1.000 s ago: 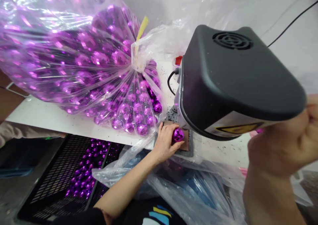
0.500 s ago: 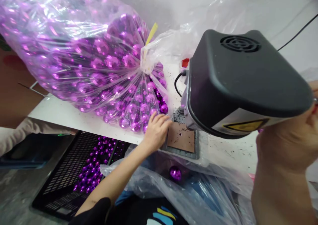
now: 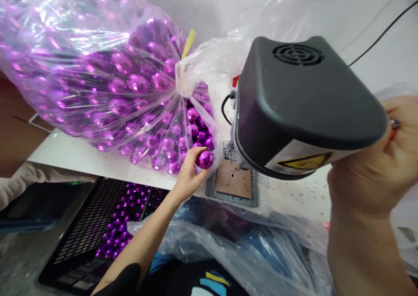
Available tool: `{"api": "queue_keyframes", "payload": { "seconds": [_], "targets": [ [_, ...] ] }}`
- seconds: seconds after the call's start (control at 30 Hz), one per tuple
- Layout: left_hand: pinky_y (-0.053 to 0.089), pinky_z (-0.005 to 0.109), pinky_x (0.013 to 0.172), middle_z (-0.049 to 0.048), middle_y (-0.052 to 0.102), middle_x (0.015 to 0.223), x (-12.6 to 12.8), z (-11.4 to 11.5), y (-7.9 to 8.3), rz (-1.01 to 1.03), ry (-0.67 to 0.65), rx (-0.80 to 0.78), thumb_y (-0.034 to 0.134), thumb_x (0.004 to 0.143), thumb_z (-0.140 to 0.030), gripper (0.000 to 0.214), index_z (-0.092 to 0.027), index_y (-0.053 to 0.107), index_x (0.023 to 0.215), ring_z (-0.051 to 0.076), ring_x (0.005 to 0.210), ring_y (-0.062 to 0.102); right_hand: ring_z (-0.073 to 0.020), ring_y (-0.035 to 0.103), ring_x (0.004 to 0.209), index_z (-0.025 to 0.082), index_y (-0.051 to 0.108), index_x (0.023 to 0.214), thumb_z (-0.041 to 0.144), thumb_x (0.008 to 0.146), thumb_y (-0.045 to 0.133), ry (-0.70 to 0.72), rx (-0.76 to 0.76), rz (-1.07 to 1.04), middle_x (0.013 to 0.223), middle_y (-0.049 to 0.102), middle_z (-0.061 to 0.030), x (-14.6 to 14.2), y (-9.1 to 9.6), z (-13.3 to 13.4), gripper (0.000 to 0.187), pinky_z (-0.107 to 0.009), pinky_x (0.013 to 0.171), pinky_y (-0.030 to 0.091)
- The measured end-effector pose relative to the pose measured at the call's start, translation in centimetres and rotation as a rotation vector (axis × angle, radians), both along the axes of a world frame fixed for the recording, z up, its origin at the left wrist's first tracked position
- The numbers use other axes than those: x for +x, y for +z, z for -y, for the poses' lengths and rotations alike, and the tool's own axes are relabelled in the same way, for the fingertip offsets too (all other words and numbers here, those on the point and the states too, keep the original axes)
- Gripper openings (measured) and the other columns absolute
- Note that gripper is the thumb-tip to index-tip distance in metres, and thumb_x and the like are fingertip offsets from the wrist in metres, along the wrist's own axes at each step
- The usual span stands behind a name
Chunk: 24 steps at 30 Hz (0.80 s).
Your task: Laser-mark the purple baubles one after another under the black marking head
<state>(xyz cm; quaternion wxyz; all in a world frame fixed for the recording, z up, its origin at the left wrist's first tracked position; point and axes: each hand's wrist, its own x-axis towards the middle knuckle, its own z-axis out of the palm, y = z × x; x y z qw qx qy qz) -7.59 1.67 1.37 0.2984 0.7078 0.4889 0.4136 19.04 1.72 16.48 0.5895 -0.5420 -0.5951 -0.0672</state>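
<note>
"A white table (image 3: 72, 150) stood before a pale wall (image 3: 212, 11); where was the purple ball (image 3: 205, 160)?"
"At the clear bag (image 3: 98, 80)'s near edge, pinched between thumb and fingers of the left hand (image 3: 188, 174)."
"And the right hand (image 3: 372, 174)?"
"Curled beside the black machine (image 3: 303, 100); its grip could not be told."
"What handling suited?"
"Likely a light pinch, clear of the bag."
</note>
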Motion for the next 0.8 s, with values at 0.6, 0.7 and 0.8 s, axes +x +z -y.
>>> {"api": "queue_keyframes", "payload": {
  "seconds": [0.6, 0.7, 0.8],
  "targets": [
    [0.049, 0.047, 0.102, 0.0108, 0.067, 0.123, 5.7, 0.5, -1.7, -0.192, -0.209, -0.099, 0.073, 0.085, -0.035, 0.042, -0.021, 0.062, 0.122, 0.029, 0.117, 0.061, -0.0013, 0.04, 0.067, 0.01, 0.052, 0.074, 0.052, 0.091, 0.051, 0.003, -0.037, -0.052, 0.066, 0.042, -0.0008, 0.0, 0.5, -1.5, 0.046, -0.02, 0.063, 0.028],
    [0.049, 0.047, 0.103, 0.0099, 0.067, 0.122, 6.0, 0.5, -1.3, -0.207, -0.22, -0.088, 0.075, 0.083, -0.039, 0.045, -0.024, 0.063, 0.123, 0.029, 0.117, 0.061, -0.0015, 0.039, 0.067, 0.01, 0.055, 0.075, 0.052, 0.091, 0.052, -0.003, -0.035, -0.047, 0.066, 0.041, -0.001, 0.0, 0.5, -1.4, 0.045, -0.021, 0.063, 0.026],
    [0.049, 0.047, 0.104, 0.0094, 0.067, 0.12, 6.2, 0.6, -0.9, -0.199, -0.21, -0.094, 0.077, 0.081, -0.042, 0.049, -0.025, 0.063, 0.125, 0.029, 0.116, 0.061, -0.0012, 0.039, 0.068, 0.01, 0.055, 0.075, 0.05, 0.091, 0.053, 0.008, -0.035, -0.057, 0.064, 0.04, -0.0003, 0.0, 0.4, -1.4, 0.044, -0.022, 0.063, 0.025]
  ]
}}
